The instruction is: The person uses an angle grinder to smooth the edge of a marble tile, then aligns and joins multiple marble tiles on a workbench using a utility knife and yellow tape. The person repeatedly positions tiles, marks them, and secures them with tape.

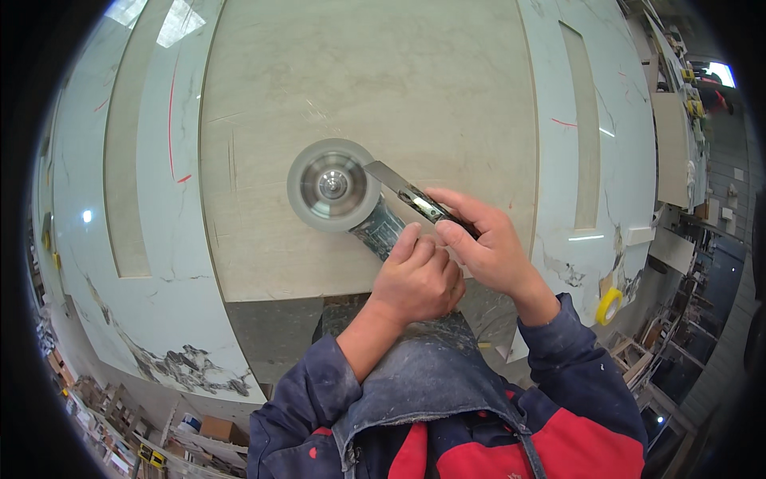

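My left hand [415, 275] is closed around the body of an angle grinder [375, 230]. Its round disc [305, 191] faces up, smeared as if spinning. In my right hand [491, 243] is a utility knife [419, 199] with a dark handle and its blade extended. The blade tip reaches the right edge of the disc; I cannot tell whether the two touch. My hands are close together near the front edge of a beige board [375, 88], with the grinder head over it. My left fingers hide the rear of the grinder.
White marble-patterned slabs [171, 231] with long slots and red marks lie left and right of the board. A roll of yellow tape [609, 306] hangs at the right slab's edge. Shelves and crates with offcuts stand at both sides. A dusty dark apron [415, 367] covers my front.
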Tool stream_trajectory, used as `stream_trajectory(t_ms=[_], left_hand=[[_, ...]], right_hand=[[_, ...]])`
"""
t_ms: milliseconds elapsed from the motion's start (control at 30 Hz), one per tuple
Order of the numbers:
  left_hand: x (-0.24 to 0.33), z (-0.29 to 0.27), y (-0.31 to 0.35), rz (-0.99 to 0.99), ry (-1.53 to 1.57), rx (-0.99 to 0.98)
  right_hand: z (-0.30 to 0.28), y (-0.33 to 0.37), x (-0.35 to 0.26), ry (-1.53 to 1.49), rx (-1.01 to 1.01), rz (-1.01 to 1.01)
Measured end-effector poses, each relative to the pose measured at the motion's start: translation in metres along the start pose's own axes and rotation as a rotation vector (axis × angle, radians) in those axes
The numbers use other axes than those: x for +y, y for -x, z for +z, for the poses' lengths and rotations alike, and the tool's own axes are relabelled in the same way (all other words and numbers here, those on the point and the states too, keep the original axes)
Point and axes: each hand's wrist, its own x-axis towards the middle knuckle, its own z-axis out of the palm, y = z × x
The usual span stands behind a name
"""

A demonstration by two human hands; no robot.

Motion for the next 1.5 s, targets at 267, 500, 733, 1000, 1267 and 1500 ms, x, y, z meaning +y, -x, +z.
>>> stream_trajectory(t_ms=[267,500,733,1000,1267,1500], left_hand=[[0.000,0.000,0.001,0.001,0.001,-0.011],[0.000,0.002,0.001,-0.005,0.007,0.022],[0.000,0.004,0.002,-0.006,-0.006,0.039],[0.000,0.004,0.001,0.000,0.011,0.045],[-0.001,0.002,0.000,-0.001,0.023,-0.013],[-0.001,-0.002,0.000,0.001,0.012,-0.027]], right_hand=[[-0.008,0.026,-0.008,-0.081,0.088,0.114],[0.005,-0.006,-0.017,0.458,0.186,-0.384],[0.010,-0.012,-0.008,0.679,0.229,-0.456],[0.009,0.003,0.004,0.713,0.231,-0.462],[-0.001,0.022,0.011,0.713,0.239,-0.445],[-0.001,0.016,-0.004,0.644,0.253,-0.493]])
